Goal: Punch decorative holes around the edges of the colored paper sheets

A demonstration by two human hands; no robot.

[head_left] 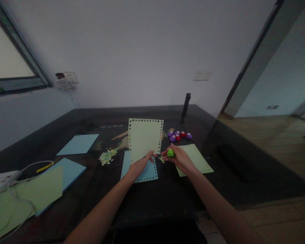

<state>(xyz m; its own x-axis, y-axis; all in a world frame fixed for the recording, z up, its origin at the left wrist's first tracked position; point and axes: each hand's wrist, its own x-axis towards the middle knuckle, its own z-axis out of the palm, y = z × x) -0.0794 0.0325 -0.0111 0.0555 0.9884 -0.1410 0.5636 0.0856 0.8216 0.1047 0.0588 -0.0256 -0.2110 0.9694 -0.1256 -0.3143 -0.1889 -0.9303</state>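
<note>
The punched green sheet is pinched at its lower edge by the left hand and held upright above the desk, long axis vertical, heart-punched border uppermost. Just right of that grip, the green paper punch is enclosed by the fingers of the right hand, beside the sheet's lower right corner.

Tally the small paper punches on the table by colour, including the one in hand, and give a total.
Purple punches: 4
Red punches: 2
Green punch, gripped in the right hand: 1
Total: 7
</note>
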